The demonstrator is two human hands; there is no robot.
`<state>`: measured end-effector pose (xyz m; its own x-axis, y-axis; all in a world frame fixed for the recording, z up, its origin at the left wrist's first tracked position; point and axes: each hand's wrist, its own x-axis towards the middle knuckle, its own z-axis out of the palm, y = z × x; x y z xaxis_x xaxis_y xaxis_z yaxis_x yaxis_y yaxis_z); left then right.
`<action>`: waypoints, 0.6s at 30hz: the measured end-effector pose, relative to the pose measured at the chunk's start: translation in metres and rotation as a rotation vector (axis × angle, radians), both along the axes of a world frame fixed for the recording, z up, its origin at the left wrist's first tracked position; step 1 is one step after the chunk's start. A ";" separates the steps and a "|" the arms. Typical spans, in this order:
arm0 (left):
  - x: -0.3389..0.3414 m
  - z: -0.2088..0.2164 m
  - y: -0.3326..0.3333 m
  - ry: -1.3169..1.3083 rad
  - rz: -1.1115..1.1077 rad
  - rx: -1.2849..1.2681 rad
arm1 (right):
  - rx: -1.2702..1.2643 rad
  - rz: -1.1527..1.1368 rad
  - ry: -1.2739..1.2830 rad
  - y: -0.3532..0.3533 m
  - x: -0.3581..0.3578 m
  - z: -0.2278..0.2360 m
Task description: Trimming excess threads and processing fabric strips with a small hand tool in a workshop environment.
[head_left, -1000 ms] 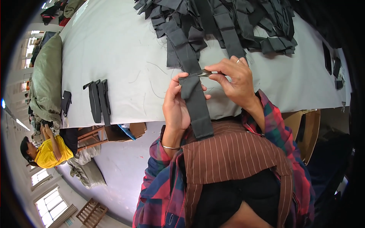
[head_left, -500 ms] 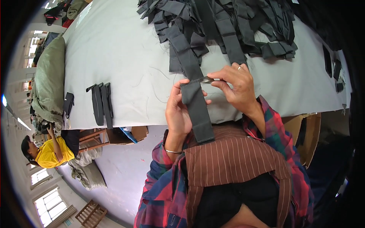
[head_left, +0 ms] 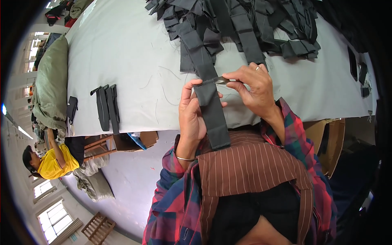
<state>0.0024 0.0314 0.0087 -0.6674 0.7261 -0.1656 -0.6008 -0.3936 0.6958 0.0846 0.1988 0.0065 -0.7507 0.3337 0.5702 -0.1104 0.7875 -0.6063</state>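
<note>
At centre frame, my left hand (head_left: 191, 116) holds a dark cloth strip (head_left: 217, 126) while my right hand (head_left: 254, 87) pinches a small metal tool (head_left: 221, 80) at its seam (head_left: 207, 82); the flap (head_left: 204, 94), bunched a second ago, lies flatter, apparently leaving the seam better exposed.

One held tool (head_left: 221, 80); one co-worker (head_left: 61, 162)

A pale table (head_left: 126, 53) bears heaped dark strips (head_left: 245, 30), threads (head_left: 168, 70) and a smaller bundle (head_left: 103, 111).
</note>
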 end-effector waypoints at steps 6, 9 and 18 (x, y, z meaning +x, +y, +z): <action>-0.001 0.001 -0.001 -0.021 0.004 -0.009 | 0.057 -0.009 0.014 0.000 0.000 0.003; -0.001 0.001 0.000 -0.011 -0.001 -0.009 | 0.067 -0.016 0.003 0.000 0.000 0.001; -0.002 0.001 0.000 -0.023 -0.014 -0.006 | 0.039 -0.026 0.015 -0.003 -0.002 -0.002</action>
